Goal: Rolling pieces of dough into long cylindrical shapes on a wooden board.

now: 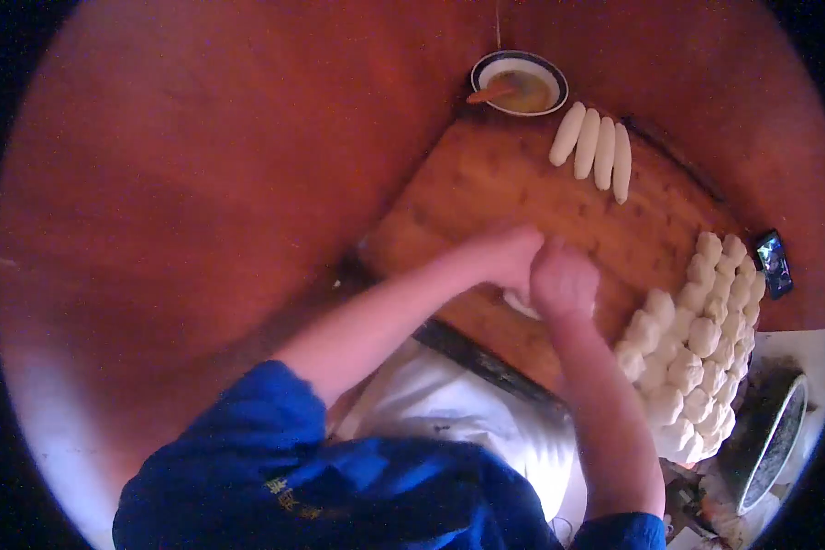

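Note:
A pale piece of dough (521, 304) lies on the wooden board (454, 185), mostly covered by my two hands. My left hand (512, 256) is curled with its thumb side down against the dough. Pressed close beside it, my right hand (565, 280) is closed over the same piece, and a bit of dough shows at its outer edge. Both hands are slightly blurred, and most of their fingers are hidden. Several smooth dough rolls (583, 146) rest side by side at the far edge of the board.
Many rough dough lumps (702, 337) are heaped at the board's right side. Beyond the far corner stands a dark-rimmed bowl (519, 56) of yellowish liquid, with an orange-handled utensil (489, 94) in it. A phone (775, 265) lies past the heap. A round pan-like container (773, 443) is at lower right.

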Demonstrator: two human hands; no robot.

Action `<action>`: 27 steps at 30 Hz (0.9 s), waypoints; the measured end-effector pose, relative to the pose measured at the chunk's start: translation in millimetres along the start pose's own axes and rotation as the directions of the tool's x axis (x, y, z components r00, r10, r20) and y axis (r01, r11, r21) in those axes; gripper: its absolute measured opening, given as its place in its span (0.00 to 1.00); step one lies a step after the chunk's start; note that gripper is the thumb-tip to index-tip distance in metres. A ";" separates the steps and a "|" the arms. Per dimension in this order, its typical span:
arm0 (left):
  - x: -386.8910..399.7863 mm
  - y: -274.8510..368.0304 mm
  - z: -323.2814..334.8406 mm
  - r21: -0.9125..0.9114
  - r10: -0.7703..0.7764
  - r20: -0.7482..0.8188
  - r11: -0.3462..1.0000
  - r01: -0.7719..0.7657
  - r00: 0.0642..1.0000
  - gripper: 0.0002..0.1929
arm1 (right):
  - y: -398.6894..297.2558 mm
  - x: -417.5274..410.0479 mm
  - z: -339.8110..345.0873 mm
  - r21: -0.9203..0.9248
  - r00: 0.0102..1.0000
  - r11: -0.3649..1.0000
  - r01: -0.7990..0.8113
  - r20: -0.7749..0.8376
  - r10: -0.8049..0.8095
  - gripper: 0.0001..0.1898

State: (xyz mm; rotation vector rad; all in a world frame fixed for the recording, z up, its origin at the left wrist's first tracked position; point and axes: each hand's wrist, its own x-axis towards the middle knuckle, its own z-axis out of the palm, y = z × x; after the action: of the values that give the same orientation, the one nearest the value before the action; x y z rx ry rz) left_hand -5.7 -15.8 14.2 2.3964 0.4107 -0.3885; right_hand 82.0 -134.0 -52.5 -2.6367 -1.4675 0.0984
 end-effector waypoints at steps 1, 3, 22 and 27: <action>8.7 -0.9 0.9 0.074 -0.085 0.061 0.994 0.080 0.995 0.30 | 2.5 3.7 1.7 -0.028 1.000 1.000 -0.012 -0.029 0.011 0.11; 23.5 -2.8 9.2 0.129 -0.062 0.037 0.990 0.056 0.997 0.27 | 9.1 3.8 5.2 0.008 0.994 1.000 0.000 -0.109 0.001 0.11; -3.5 -12.1 5.3 -0.081 -0.100 0.036 0.991 0.102 0.994 0.36 | -9.1 9.3 1.3 -0.013 0.999 0.999 0.047 -0.018 -0.047 0.09; 43.9 -39.8 11.9 0.066 -0.037 0.005 0.997 0.036 0.999 0.35 | -0.4 30.8 -2.0 -0.039 0.996 0.997 0.066 -0.061 -0.069 0.12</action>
State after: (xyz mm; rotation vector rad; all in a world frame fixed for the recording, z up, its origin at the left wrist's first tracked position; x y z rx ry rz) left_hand 16.6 13.6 -33.6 2.4536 0.4457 -0.4323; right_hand 98.1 -107.8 -50.4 -2.5902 -1.5506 -0.0170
